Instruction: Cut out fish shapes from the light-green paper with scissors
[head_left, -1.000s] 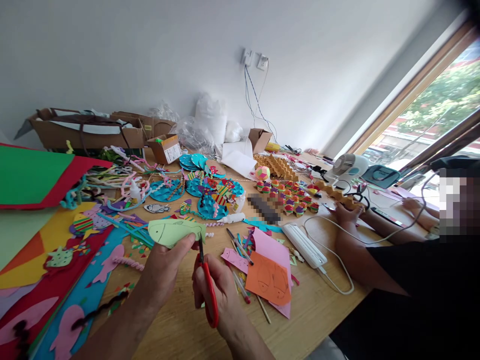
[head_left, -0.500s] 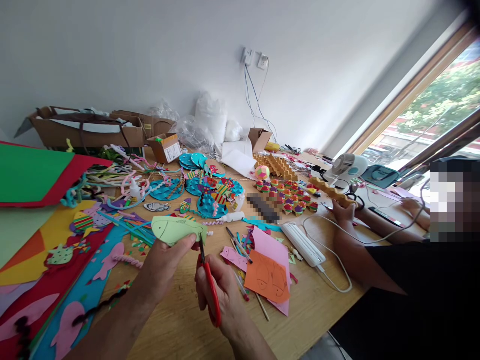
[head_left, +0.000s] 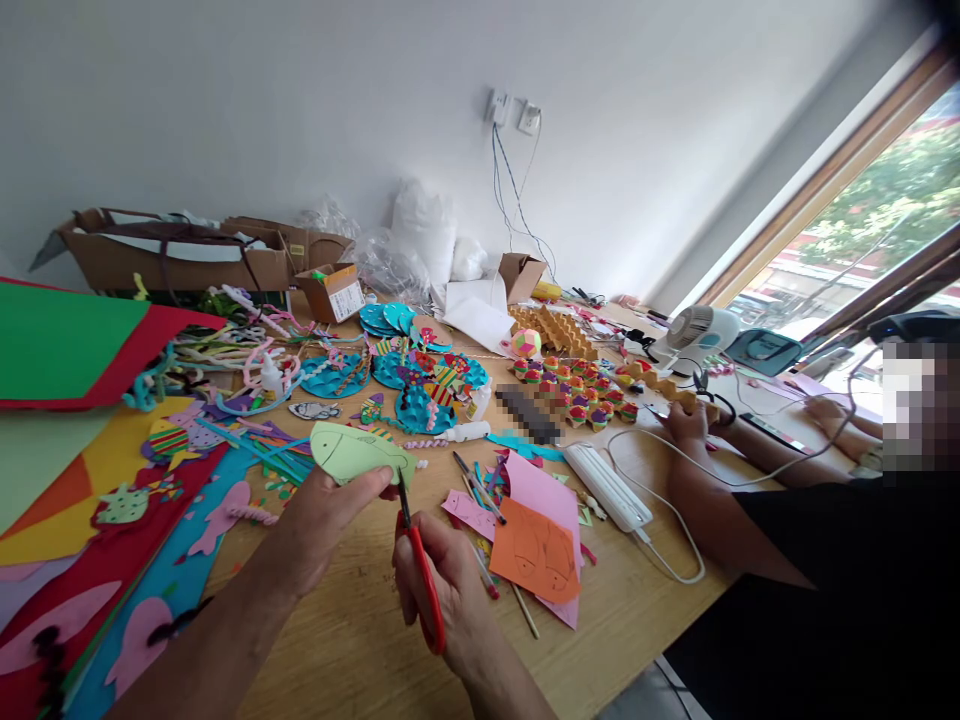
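Note:
My left hand pinches a light green paper fish by its lower edge, thumb on top. The fish bears a drawn eye and body lines, and its tail end points right. My right hand grips red-handled scissors with the blades pointing up. The blade tips meet the paper at the tail end, beside my left thumb; how far apart the blades are is hard to make out. Right of the scissors lies an orange paper with fish outlines drawn on it, over a pink sheet.
A white power strip and its cable lie at the right. Another person's hand holds scissors and an egg-carton strip there. Pens, a glue bottle, blue decorated discs and coloured sheets surround my hands.
The green fish and my left hand have shifted very slightly right and down at its left end. The scissors stay at the tail. The other person's head has moved a little right.

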